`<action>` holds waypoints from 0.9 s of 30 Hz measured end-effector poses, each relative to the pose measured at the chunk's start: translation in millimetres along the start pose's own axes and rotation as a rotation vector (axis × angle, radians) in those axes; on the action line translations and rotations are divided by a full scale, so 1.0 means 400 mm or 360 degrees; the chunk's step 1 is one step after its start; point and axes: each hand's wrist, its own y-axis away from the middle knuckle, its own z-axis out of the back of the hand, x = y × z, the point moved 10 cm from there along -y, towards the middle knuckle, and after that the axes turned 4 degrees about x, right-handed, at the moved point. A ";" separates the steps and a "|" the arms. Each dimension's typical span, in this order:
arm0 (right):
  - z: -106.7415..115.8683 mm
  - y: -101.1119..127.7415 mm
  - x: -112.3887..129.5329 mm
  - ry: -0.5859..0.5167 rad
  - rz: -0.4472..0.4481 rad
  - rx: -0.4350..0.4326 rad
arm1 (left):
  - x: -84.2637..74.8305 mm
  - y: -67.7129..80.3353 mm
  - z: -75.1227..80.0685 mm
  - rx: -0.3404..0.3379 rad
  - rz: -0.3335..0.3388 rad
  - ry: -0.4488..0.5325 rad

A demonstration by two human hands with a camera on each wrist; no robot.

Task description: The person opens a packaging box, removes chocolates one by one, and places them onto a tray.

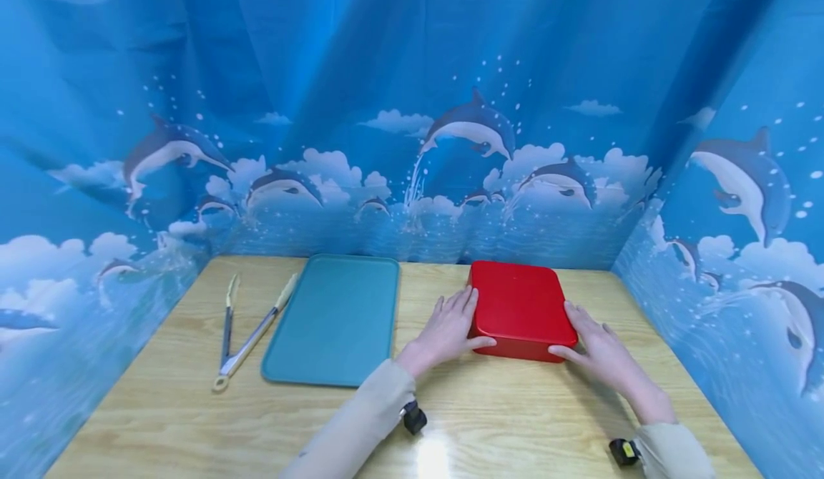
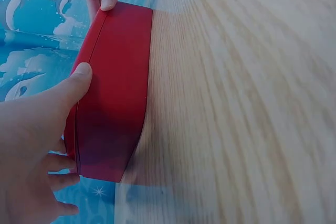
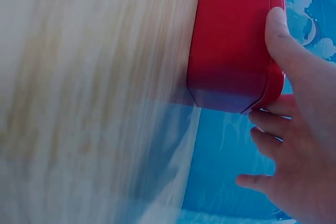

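A red box (image 1: 521, 307) with rounded corners and a lid lies flat on the wooden table (image 1: 502, 415), right of the middle. My left hand (image 1: 468, 322) rests against its left side, fingers straight along that side and thumb lying on the front face. My right hand (image 1: 578, 332) lies at the box's right side, with its thumb touching the front right corner. In the left wrist view the left hand (image 2: 52, 129) has its thumb on the lid seam of the box (image 2: 113, 93). In the right wrist view the right hand (image 3: 281, 77) lays its thumb on the lid rim of the box (image 3: 231, 35).
A teal tray (image 1: 335, 322) lies flat left of the box, about a hand's width away. Metal tongs (image 1: 247, 336) with pale handles lie further left. Blue dolphin-print cloth (image 1: 412, 143) walls the table at the back and on both sides.
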 end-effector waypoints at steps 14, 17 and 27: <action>-0.009 -0.016 0.048 0.0120 0.0029 -0.0036 | 0.036 0.032 0.014 0.0019 0.0032 -0.0061; -0.012 -0.020 0.062 0.0128 0.0027 -0.0030 | 0.045 0.044 0.018 0.0037 0.0042 -0.0077; -0.020 -0.033 0.114 0.0147 0.0069 -0.0052 | 0.078 0.081 0.030 0.0051 0.0079 -0.0080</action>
